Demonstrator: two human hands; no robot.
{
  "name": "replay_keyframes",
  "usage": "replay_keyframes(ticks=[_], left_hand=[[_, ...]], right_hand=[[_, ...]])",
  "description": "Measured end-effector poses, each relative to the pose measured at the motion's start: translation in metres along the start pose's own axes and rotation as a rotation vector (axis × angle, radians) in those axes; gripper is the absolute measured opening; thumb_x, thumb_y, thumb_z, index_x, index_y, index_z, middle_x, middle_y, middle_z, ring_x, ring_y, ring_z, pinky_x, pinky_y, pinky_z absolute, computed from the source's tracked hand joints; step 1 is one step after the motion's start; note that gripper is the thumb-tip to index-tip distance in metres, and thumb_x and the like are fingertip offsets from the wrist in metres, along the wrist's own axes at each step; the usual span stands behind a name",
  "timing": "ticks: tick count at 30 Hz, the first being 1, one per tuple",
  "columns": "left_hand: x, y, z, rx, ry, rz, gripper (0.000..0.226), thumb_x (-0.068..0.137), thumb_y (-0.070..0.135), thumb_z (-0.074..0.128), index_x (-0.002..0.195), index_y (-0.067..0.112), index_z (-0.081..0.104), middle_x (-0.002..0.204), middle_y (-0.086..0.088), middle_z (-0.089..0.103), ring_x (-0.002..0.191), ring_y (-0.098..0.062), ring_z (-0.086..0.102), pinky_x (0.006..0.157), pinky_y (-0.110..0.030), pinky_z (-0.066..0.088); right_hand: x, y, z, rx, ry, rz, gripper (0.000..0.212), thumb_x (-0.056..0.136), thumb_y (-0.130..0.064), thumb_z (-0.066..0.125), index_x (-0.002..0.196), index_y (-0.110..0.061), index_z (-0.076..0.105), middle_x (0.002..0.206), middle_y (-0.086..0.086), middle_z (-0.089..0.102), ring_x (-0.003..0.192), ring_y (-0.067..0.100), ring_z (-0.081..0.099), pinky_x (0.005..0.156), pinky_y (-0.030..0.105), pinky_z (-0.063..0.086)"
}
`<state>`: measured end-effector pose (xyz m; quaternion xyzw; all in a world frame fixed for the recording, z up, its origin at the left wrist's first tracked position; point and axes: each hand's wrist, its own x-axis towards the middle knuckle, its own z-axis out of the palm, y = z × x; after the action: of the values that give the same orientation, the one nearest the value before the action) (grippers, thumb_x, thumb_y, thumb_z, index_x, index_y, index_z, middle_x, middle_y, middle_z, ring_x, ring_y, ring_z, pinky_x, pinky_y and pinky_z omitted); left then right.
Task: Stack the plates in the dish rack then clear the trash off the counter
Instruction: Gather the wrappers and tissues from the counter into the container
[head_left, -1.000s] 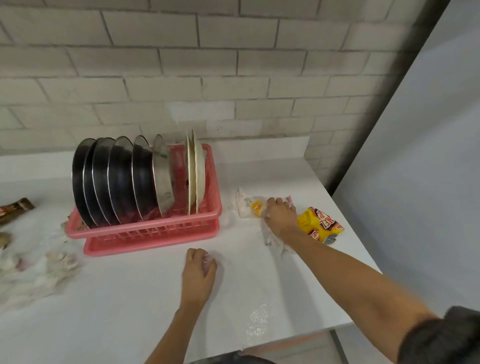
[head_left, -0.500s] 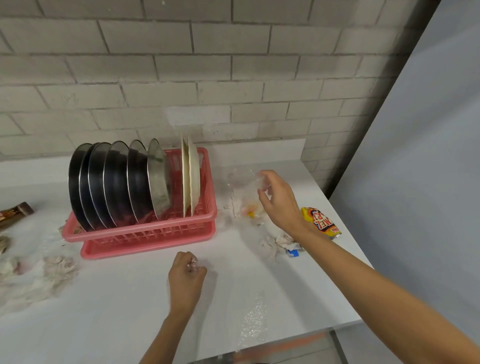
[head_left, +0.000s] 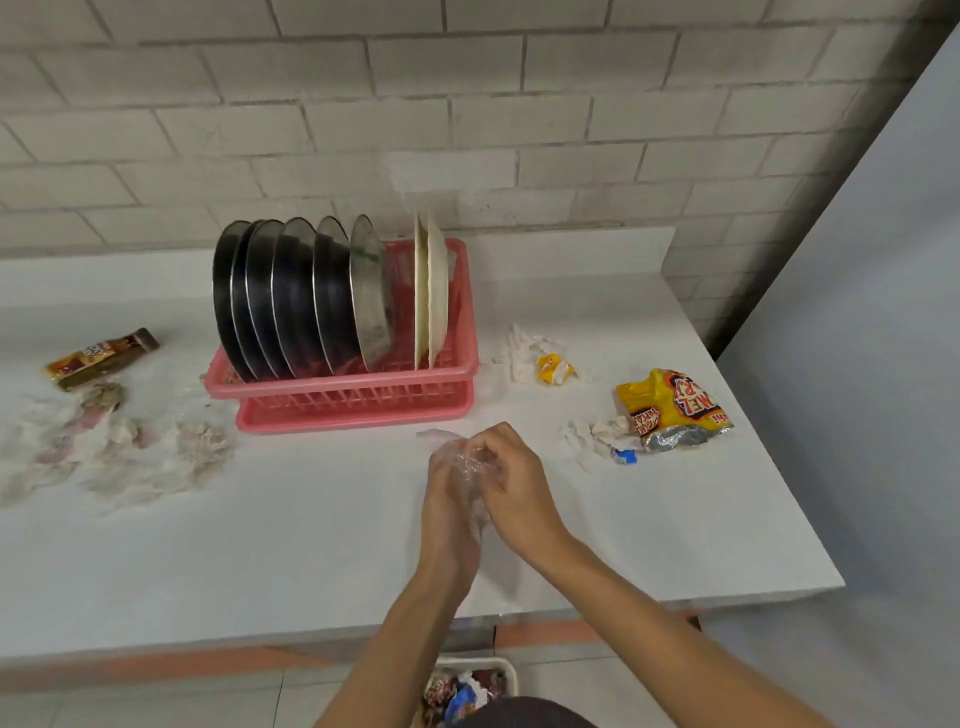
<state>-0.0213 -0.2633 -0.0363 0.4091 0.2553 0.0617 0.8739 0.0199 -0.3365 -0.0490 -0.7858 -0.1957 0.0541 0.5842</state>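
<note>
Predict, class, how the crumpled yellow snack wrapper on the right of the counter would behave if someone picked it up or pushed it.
The yellow snack wrapper looks like thin foil-lined film, creased and flattened, so it is probably very light and floppy. Its glossy surface may slide easily on the smooth white counter if pushed. It would likely crumple further when gripped, and the tissue scraps against it may shift too.

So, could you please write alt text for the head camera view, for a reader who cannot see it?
Both hands, left hand and right hand, crumple a clear plastic wrapper together over a white counter. Behind them a pink dish rack holds plates on edge. Tissues and a yellow snack bag still litter the counter.
</note>
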Motion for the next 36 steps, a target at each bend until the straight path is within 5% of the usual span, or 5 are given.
replay_keyframes(ticks=[4, 12, 19, 25, 36], left_hand=[[-0.021, -0.007, -0.034, -0.018, -0.096, -0.108, 0.045, 0.098, 0.052, 0.041, 0.101, 0.012, 0.062, 0.097, -0.008, 0.068, 0.097, -0.020, 0.066, 0.082, -0.035, 0.046], [-0.059, -0.009, -0.098, 0.224, 0.061, 0.017, 0.033, 0.092, 0.006, 0.050, 0.119, 0.024, 0.057, 0.087, -0.003, 0.066, 0.078, -0.015, 0.063, 0.064, -0.031, 0.051], [-0.097, -0.041, -0.165, 0.048, 0.180, -0.174, 0.020, 0.086, -0.001, 0.039, 0.076, 0.013, 0.047, 0.068, -0.003, 0.050, 0.060, -0.017, 0.047, 0.050, -0.026, 0.036], [-0.137, -0.083, -0.214, 0.150, -0.062, -0.482, 0.051, 0.094, 0.052, 0.047, 0.106, 0.005, 0.064, 0.095, -0.013, 0.066, 0.086, -0.021, 0.063, 0.079, -0.034, 0.047], [-0.113, -0.222, -0.275, 0.315, 0.086, -0.681, 0.052, 0.082, -0.004, 0.033, 0.123, 0.008, 0.063, 0.104, -0.012, 0.065, 0.074, -0.019, 0.054, 0.068, -0.029, 0.039]], right_hand=[[-0.034, 0.002, 0.018, -0.235, -0.085, -0.037, 0.036, 0.083, 0.004, 0.047, 0.106, -0.013, 0.067, 0.102, -0.005, 0.056, 0.099, 0.012, 0.055, 0.087, 0.026, 0.048], [-0.115, 0.005, 0.035, -0.407, -0.363, -0.167, 0.046, 0.092, -0.022, 0.060, 0.137, -0.021, 0.052, 0.154, -0.005, 0.025, 0.141, 0.012, 0.021, 0.113, 0.023, 0.025], [-0.188, 0.007, 0.077, -0.247, -0.189, -0.169, 0.042, 0.085, -0.010, 0.071, 0.126, -0.011, 0.061, 0.128, 0.004, 0.057, 0.117, -0.001, 0.050, 0.100, 0.019, 0.042], [-0.250, 0.047, 0.111, -0.368, -0.216, -0.150, 0.006, 0.083, -0.013, 0.072, 0.088, -0.011, 0.075, 0.098, 0.001, 0.063, 0.090, 0.017, 0.059, 0.076, 0.035, 0.051], [-0.319, 0.198, 0.137, -0.128, -0.047, 0.445, 0.017, 0.071, 0.008, 0.072, 0.078, -0.008, 0.072, 0.078, -0.012, 0.065, 0.074, -0.005, 0.060, 0.065, 0.010, 0.045]])
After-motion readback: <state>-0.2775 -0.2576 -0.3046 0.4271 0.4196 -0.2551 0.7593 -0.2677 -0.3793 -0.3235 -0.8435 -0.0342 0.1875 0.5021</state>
